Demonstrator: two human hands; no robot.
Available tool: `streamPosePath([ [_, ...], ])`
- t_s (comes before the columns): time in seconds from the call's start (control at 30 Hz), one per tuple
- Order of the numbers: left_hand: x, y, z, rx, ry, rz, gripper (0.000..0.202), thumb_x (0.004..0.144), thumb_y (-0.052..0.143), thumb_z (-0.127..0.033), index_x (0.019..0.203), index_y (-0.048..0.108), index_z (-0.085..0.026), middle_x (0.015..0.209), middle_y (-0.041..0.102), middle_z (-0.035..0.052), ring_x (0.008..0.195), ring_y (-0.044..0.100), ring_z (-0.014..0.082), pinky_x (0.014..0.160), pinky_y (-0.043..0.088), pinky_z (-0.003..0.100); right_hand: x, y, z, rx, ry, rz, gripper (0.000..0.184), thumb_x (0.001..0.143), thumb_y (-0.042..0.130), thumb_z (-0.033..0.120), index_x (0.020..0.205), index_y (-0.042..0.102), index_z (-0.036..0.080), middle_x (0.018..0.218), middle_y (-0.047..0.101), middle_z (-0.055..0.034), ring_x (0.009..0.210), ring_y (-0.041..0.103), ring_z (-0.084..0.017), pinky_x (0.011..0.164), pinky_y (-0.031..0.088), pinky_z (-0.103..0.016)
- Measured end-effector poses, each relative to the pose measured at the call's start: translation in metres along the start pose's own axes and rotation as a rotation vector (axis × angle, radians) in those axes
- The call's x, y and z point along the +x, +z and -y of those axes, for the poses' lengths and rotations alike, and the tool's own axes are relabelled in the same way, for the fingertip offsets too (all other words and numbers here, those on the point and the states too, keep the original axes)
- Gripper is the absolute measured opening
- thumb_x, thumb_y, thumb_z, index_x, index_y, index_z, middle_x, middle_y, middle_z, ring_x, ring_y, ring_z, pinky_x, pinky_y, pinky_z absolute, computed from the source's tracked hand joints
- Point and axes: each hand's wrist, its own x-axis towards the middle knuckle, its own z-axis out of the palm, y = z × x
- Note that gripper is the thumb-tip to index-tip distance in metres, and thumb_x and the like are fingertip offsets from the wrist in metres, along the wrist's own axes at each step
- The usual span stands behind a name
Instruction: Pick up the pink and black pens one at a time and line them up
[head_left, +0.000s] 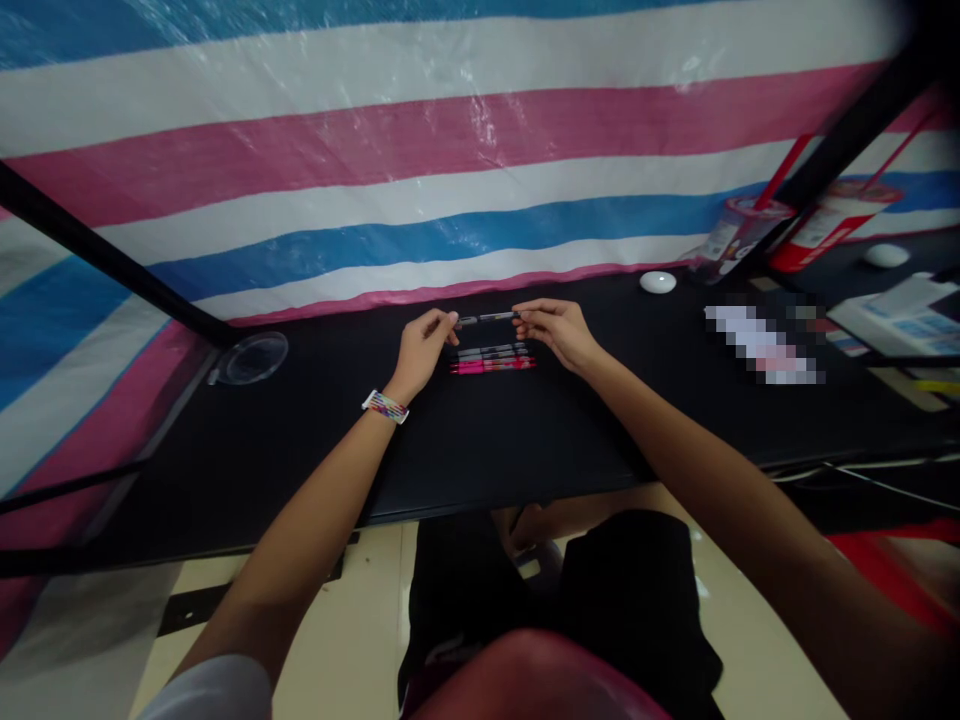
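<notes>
A slim pen (491, 317) with a clear barrel and dark parts lies level between my two hands. My left hand (426, 345) is closed, thumb and fingers pinching the pen's left end. At its right end, the fingertips of my right hand (556, 328) close on it. Just nearer to me, several pens (493, 358) form a tight row on the black table (480, 440), dark and clear ones at the back, pink and red ones in front. Whether the held pen touches the table I cannot tell.
To the left lies a round clear plastic lid (251, 358). On the right are a white rounded object (658, 282), a drink cup with a red straw (739, 235) and a red-and-white cup (829, 225). Black frame poles and a striped sheet (420, 130) border the table.
</notes>
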Motion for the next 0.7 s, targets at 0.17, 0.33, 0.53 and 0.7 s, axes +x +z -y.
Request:
streamPosePath([
  [0.17,0.000,-0.001,0.004,0.038,0.015,-0.009,0.014,0.095,0.080,-0.034,0.095,0.071,-0.024,0.076,0.071,0.0005,0.074,0.068,0.0172,0.075,0.054,0.033,0.001,-0.001,0.001,0.003,0.007,-0.014,0.022,0.074,0.095,0.032,0.090,0.086,0.020,0.085,0.079,-0.0085,0.078,0.072,-0.021,0.084,0.065,-0.043],
  [0.33,0.001,-0.001,0.005,-0.023,0.007,-0.037,0.022,0.092,0.084,-0.032,0.106,0.070,-0.025,0.075,0.071,-0.0012,0.074,0.069,0.0165,0.075,0.055,0.031,0.001,-0.002,0.000,0.039,0.010,-0.019,0.018,0.075,0.093,0.027,0.089,0.086,0.018,0.083,0.078,-0.0090,0.077,0.072,-0.020,0.082,0.064,-0.041],
  [0.53,0.002,-0.005,0.005,0.136,-0.001,-0.036,0.047,0.108,0.062,-0.050,0.070,0.066,-0.022,0.063,0.066,0.0010,0.063,0.064,0.0152,0.069,0.052,0.031,0.001,-0.001,0.004,0.062,0.044,-0.011,0.011,0.078,0.087,0.021,0.087,0.084,0.016,0.081,0.077,-0.0087,0.076,0.070,-0.019,0.080,0.063,-0.038],
  [0.7,0.006,-0.008,0.011,0.063,0.012,-0.127,0.019,0.099,0.076,-0.039,0.090,0.078,-0.023,0.087,0.080,0.0040,0.084,0.075,0.0184,0.085,0.059,0.033,0.002,-0.004,0.008,0.113,0.046,-0.043,0.010,0.078,0.080,0.017,0.087,0.083,0.015,0.079,0.075,-0.0079,0.074,0.067,-0.017,0.075,0.061,-0.033],
])
